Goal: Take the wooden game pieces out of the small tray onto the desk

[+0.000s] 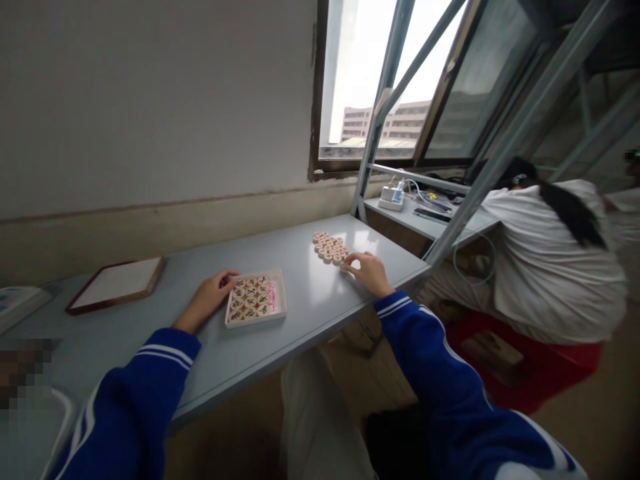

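A shallow white box (284, 293) lies on the grey table, with several round Chinese chess pieces (251, 299) in rows inside, their dark characters facing up. A pink marking shows on its floor at the right. My left hand (213, 297) rests at the box's left far corner, fingers curled against the rim. Farther right, more wooden Chinese chess pieces (330, 247) form a tight flat cluster. My right hand (370, 272) is at the near right edge of this cluster, thumb and fingertips pinched on a Chinese chess piece (343, 267), mostly covered by the fingers.
A box lid with a brown rim (120, 283) lies at the left by the wall. Grey metal posts (383, 113) rise at the table's right end. Beyond them a person in a white shirt (555, 260) leans over another desk with a power strip (391, 198) and cables.
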Motion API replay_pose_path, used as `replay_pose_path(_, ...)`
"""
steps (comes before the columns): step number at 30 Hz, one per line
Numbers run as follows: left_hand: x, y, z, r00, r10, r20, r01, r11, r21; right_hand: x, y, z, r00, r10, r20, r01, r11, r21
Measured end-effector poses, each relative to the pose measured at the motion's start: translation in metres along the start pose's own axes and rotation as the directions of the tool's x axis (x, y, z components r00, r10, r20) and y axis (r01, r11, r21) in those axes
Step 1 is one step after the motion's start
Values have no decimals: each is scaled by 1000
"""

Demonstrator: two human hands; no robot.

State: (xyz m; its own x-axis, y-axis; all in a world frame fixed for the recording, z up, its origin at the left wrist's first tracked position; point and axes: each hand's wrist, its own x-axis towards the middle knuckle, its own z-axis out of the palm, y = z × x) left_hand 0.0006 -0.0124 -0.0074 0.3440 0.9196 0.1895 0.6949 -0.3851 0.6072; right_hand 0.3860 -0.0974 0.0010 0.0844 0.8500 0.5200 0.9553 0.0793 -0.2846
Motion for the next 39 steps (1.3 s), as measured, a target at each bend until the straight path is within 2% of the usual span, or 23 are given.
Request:
replay_pose_path(11, -3, -1, 0, 1000, 4, -27, -5, 1000, -21, 29, 40, 8, 997, -16, -71, 21, 997, 71)
replay_pose_path(13, -3, -2, 0, 999, 11, -43, -12, 1000, -5, 32, 48, 5, 999, -34, -40, 38, 996, 86)
replay_pose_path(16, -3, -2, 1, 999, 16, -44, -16, 1000, 2, 31, 55, 1, 988, -141, 67, 135, 987, 85)
replay_pose_path(19, -3, -1, 0, 999, 11, -36, -11, 1000, 1, 27, 53, 1, 978, -177, 108, 170, 983, 74)
replay_pose_path(25, -2, -1, 0, 999, -25, -41, 25, 1000, -12, 25, 46, 9, 992, -123, 39, 121, 992, 38)
replay_pose_path(31, 2, -6, 1, 999, -17, -34, 16, 999, -28, 24, 44, 16, 988, -146, 47, 144, 988, 51)
replay_pose_path(36, 1, -4, 1, 998, -19, -61, 18, 1000, -9, 26, 42, 19, 996, -85, -15, 86, 995, 55)
replay_pose_path(39, 1, -2, 0, 998, -23, -63, 23, 1000, -3, 22, 45, 18, 997, -77, 8, 76, 994, 75)
